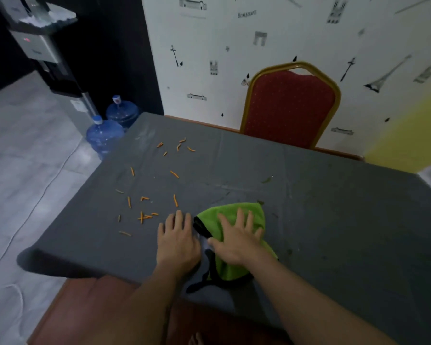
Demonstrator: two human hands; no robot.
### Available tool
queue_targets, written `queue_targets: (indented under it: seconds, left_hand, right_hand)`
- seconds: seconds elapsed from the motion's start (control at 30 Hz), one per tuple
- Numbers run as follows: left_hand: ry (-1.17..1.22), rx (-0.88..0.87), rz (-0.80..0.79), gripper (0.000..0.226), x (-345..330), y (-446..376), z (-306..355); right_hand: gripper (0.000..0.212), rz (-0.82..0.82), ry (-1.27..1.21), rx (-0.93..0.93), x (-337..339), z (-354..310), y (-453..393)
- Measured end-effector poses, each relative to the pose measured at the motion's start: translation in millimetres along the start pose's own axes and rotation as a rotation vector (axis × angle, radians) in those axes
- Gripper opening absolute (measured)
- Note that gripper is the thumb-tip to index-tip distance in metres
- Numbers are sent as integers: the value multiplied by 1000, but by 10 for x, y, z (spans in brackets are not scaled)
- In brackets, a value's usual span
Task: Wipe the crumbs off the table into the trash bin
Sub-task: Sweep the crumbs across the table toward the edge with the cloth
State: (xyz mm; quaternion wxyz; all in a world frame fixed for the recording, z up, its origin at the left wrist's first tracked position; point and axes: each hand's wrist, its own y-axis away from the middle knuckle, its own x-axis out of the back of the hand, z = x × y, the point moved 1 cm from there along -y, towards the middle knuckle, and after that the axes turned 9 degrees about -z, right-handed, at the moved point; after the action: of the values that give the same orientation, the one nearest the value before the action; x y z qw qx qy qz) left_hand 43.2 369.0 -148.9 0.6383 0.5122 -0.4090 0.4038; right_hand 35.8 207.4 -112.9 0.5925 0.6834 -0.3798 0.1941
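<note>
Most of the work is left, judging by how things lie: some two dozen orange crumbs [144, 215] lie scattered over the grey table [321, 220], none yet gathered. They fall in two loose groups, one just at ten o'clock of the left hand [177, 241] and stretching out toward nine, the other farther off toward eleven o'clock near the table's far left corner. A green cloth [237, 245] with black trim lies bunched on the table near its front edge, right of centre from the person's seat. The right hand [237, 239] rests flat on top of it, fingers straight and spread, thumb pointing left along the cloth's edge; it presses rather than grips. The left hand lies palm down on the bare tablecloth just beside the cloth at its nine o'clock, fingers straight and close together, holding nothing. No trash bin shows anywhere, so where the crumbs must end up cannot be told. The likely next step is a sweep of the cloth leftward through the near group. Beyond the table, a red chair [291, 105] stands at one o'clock and two blue water bottles [105, 135] at eleven.
</note>
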Motion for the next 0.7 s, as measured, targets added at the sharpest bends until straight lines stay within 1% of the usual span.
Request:
queue_targets:
  seconds: [0.07,0.17,0.4,0.47,0.63,0.7]
  left_hand:
    - [8,-25,21,64,-24,0,-24]
    - [6,-45,47,65,-152,27,-73]
    - [55,-59,123,65,-300,27,-136]
    - [78,-59,145,65,-300,27,-151]
    - [118,-57,161,66,-305,34,-163]
    - [119,-60,153,66,-304,30,-166]
  right_hand:
    - [77,29,59,-17,-116,12,-29]
    - [71,137,154,-26,-191,70,-47]
    - [62,336,182,-70,-196,209,-27]
    - [61,357,158,-137,-192,371,29]
    - [63,363,62,-393,-141,1038,225]
    - [63,370,16,-460,-110,1179,274]
